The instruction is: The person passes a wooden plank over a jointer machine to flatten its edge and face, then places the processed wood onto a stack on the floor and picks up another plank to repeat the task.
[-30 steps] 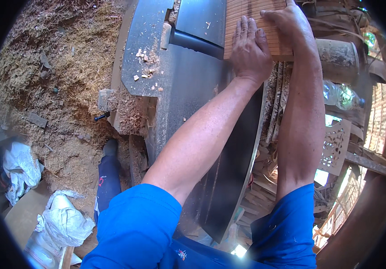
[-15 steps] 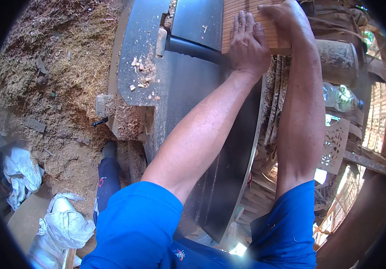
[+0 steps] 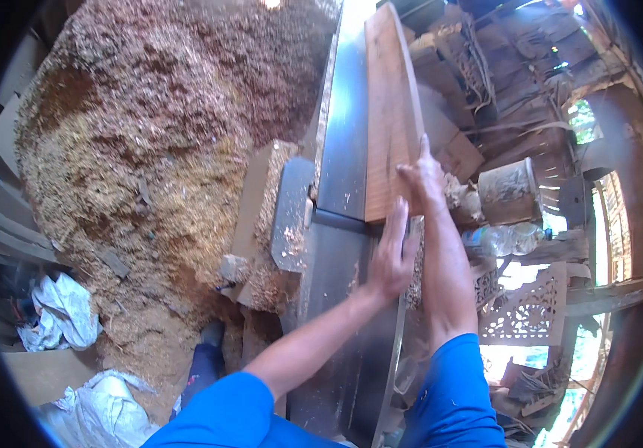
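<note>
We have a long plank (image 3: 390, 112) lying flat on the steel bed (image 3: 344, 149) of the planer, its long axis running straight away from us, so nearly all of it lies ahead of both hands and only its near end is within reach. Our left hand (image 3: 392, 254) sits just behind that near end, fingers straight and close together, palm down on the bed with the fingertips at the end grain. Our right hand (image 3: 422, 179) is the farther one, spread flat on the plank's right edge close to the same end, gripping nothing. Both hands press rather than clasp. A big heap of shavings (image 3: 149, 149) lies off to our left, well apart from the plank
</note>
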### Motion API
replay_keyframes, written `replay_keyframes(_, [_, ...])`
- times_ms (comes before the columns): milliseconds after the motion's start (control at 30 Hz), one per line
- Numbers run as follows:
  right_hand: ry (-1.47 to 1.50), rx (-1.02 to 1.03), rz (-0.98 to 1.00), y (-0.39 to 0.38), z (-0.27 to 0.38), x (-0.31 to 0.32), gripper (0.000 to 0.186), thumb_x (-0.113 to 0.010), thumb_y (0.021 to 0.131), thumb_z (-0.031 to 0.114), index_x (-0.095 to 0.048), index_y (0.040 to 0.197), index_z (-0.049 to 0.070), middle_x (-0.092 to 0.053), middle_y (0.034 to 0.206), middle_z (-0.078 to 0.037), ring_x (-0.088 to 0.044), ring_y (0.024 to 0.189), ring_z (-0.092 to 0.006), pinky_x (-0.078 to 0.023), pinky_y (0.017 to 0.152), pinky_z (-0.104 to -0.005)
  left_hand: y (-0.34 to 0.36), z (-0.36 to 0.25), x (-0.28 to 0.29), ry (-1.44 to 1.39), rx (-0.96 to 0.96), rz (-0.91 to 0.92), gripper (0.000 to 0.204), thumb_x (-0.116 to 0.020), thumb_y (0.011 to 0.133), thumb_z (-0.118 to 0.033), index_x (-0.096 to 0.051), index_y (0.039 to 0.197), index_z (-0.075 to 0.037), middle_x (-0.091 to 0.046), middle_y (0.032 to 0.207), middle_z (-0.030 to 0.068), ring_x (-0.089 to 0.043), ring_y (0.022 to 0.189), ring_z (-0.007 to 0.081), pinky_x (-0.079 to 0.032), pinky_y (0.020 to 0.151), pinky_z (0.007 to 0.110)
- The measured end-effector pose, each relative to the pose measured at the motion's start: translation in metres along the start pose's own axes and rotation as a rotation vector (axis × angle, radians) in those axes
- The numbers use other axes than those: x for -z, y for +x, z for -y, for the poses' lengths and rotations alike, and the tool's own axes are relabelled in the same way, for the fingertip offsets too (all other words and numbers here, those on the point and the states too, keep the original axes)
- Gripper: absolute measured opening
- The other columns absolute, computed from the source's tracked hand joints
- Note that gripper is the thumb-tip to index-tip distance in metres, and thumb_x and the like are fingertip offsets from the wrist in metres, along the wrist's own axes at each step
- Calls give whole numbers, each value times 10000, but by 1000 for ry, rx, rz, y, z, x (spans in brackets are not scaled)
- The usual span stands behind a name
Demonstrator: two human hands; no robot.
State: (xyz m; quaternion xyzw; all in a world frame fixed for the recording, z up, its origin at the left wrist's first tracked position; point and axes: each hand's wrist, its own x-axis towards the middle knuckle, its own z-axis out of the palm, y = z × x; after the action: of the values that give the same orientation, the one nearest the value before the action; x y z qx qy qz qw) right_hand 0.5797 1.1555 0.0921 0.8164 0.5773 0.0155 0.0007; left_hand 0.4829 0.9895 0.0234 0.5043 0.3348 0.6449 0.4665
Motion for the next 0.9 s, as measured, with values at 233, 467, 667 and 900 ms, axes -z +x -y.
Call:
replay_keyframes(233, [33, 72, 90, -49, -16, 44, 1070, -779, 755, 309, -127, 1584, 130, -661, 1126, -307, -653, 1052, -434, -522, 930, -452, -125, -79, 98, -302, 282, 319, 520, -455, 1029, -98, -301, 1507, 36, -455, 1468, 235, -480, 1352, 300, -388, 1124, 377])
replay_keyframes(467, [46, 124, 289, -244, -40, 165, 1056, -733, 785, 310, -70, 1574, 80, -646, 1030, -361, -638, 969, -505, -516, 870, -513, -148, -80, 110, -416, 597, 211, 419, -404, 1075, -207, -435, 1383, 75, -606, 1227, 185, -661, 1026, 228, -553, 844, 323])
replay_keyframes(667, [72, 34, 433, -436, -70, 288, 1018, -746, 811, 258, -96, 1562, 38, -654, 971, -337, -642, 915, -497, -520, 805, -521, -111, -68, 49, -865, 1080, 126, 677, -364, 1033, -534, -407, 1399, 35, -586, 1193, 166, -611, 1061, 258, -515, 896, 398])
replay_keyframes(900, [62, 7, 422, -608, -91, 321, 997, -761, 816, 351, -167, 1580, 109, -611, 779, -205, -639, 673, -359, -540, 621, -447, -77, -50, 26, -1265, 1135, 268, 863, -319, 956, -716, -357, 1480, -32, -471, 1454, 200, -455, 1336, 367, -329, 1136, 581])
